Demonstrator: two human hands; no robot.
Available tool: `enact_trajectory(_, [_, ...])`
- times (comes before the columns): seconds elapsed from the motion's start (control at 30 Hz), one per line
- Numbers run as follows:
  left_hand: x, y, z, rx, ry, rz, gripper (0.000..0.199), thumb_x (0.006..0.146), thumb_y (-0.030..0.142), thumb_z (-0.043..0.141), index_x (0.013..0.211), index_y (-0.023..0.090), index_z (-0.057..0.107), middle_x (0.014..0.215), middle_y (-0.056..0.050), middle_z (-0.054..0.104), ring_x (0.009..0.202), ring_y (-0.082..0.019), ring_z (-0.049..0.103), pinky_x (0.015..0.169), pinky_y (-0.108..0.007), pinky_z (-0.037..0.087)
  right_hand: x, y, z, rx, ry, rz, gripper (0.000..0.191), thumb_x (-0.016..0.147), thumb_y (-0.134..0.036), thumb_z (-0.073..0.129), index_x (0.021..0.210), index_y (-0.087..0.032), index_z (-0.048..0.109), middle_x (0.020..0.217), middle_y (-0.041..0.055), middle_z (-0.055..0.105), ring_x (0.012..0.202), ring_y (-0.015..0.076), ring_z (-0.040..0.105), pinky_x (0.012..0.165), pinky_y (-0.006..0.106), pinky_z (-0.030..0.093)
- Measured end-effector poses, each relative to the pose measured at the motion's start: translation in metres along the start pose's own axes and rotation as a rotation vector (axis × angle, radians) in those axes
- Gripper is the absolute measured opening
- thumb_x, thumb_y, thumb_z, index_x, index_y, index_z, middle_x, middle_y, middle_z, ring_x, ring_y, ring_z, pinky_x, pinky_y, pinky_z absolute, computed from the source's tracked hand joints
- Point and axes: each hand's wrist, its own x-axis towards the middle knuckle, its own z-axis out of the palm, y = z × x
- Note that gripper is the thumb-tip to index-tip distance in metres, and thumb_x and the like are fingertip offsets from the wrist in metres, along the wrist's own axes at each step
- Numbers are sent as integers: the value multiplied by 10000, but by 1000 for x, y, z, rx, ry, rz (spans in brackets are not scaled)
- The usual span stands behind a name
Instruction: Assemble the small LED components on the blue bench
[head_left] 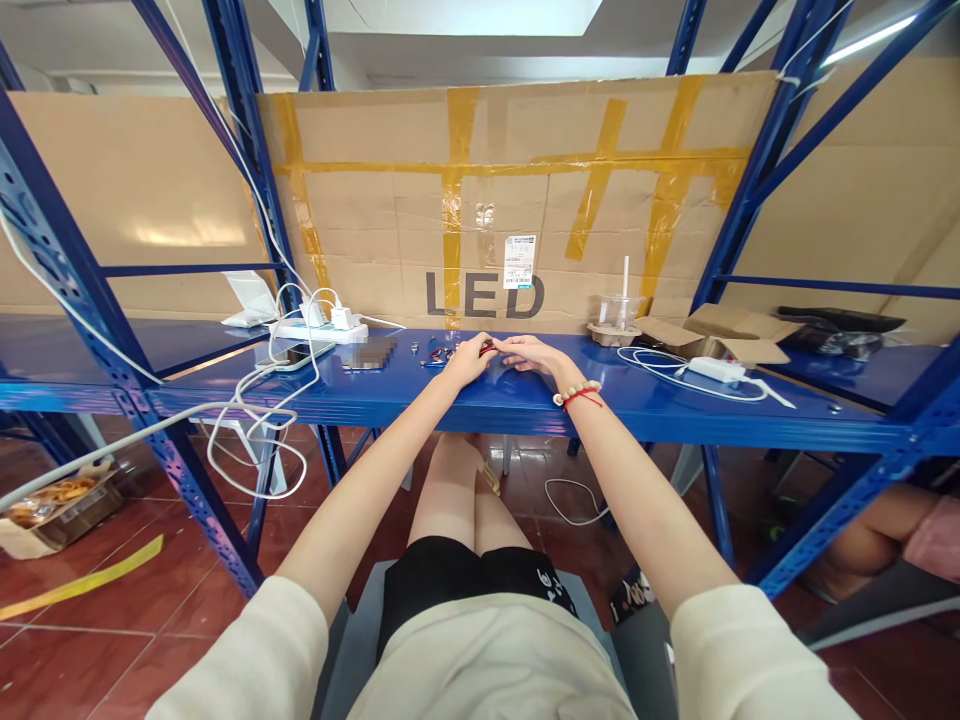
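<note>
Handwork seems the step now: my left hand [469, 362] grips a small red thing [487, 347] over the shiny blue metal table [367, 392], and my right hand [534, 353], whose hold I cannot tell, should help gently.

I can read "LED" in dark capitals on the cardboard panel [517, 208]; white sticker [519, 262], my black shorts' [480, 575] print: illegible.
</note>
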Motion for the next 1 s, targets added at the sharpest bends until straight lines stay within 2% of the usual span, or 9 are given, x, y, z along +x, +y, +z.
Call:
enact_trajectory(0.17, [3, -4, 5, -31, 42, -16, 200, 774, 242, 515, 952, 153, 487, 854, -70, 630, 771, -172, 597, 770, -322, 462, -3, -1, 1, -23, -22, -12, 415, 625, -551, 663, 813, -187, 595, 1026, 52, 632, 781, 108, 598, 578, 154, 412])
enact_trajectory(0.5, [1, 0, 4, -11, 15, -58, 220, 768, 158, 479, 987, 148, 463, 908, -90, 625, 850, -186, 597, 805, -335, 462, -3, -2, 0, -32, -49, -6, 415, 653, -535, 650, 871, -184, 620, 1034, 59, 634, 757, 105, 601, 585, 146, 429])
enact_trajectory(0.67, [0, 1, 5, 97, -14, -45, 262, 772, 138, 446, 1033, 141, 433, 1004, -120, 600, 934, -211, 571, 841, -351, 442, 2, 1, 1, -47, -51, 21, 382, 671, -512, 647, 832, -166, 653, 996, 69, 647, 686, 94, 589, 545, 143, 430])
enact_trajectory(0.83, [-4, 6, 6, 208, -62, -39, 312, 787, 133, 398, 1098, 101, 392, 1066, -180, 562, 984, -243, 543, 851, -380, 431, 5, 3, 2, -31, -62, -36, 364, 687, -483, 647, 845, -156, 658, 931, 74, 655, 649, 81, 568, 514, 139, 420])
enact_trajectory(1.0, [-3, 6, 5, 308, -65, -59, 232, 811, 139, 356, 1022, 103, 445, 1032, -172, 563, 986, -254, 529, 845, -398, 427, 3, -1, 5, 17, -94, -43, 325, 679, -446, 667, 835, -161, 667, 931, 71, 656, 632, 79, 565, 491, 144, 418])
